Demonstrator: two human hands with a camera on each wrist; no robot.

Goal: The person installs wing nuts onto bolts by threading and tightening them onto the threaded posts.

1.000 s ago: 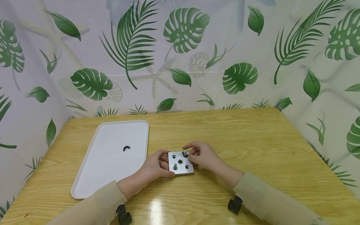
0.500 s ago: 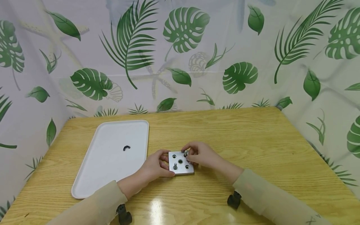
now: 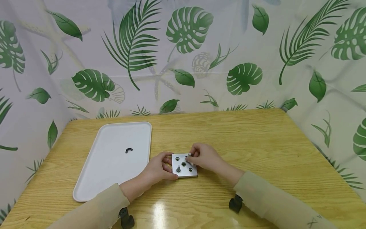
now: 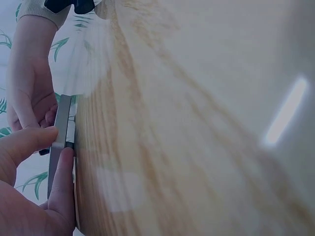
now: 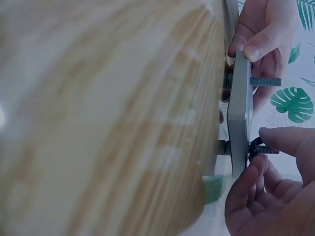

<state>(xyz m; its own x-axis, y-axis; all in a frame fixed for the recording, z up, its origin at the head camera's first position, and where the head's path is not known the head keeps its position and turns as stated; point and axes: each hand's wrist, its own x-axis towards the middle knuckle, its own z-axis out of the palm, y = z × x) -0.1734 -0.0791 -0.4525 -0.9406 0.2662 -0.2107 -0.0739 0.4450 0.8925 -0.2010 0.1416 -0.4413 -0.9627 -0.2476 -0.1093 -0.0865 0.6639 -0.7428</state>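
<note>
A square silver metal plate [image 3: 184,173] with several holes is held just above the table. My left hand [image 3: 159,168] grips its left edge, thumb on the near side. One threaded bolt [image 3: 178,169] sticks up through the near left hole. Another bolt [image 5: 269,150] rises at the far right corner. There my right hand [image 3: 207,157] pinches a small black piece [image 5: 255,146] beside that bolt, close to the plate's face; fingers hide part of it. In the right wrist view, the lower ends of both bolts show beneath the plate.
A white tray [image 3: 108,171] lies to the left, with a small curved black piece [image 3: 129,150] on it. The wooden table [image 3: 243,136] reaches back to a leaf-patterned cloth [image 3: 200,92]. Dark wrist cameras [image 3: 235,204] hang under the sleeves.
My right fingers have shifted around the far right bolt, and the thumb side has come further over the plate. The left hand and plate have hardly moved.
</note>
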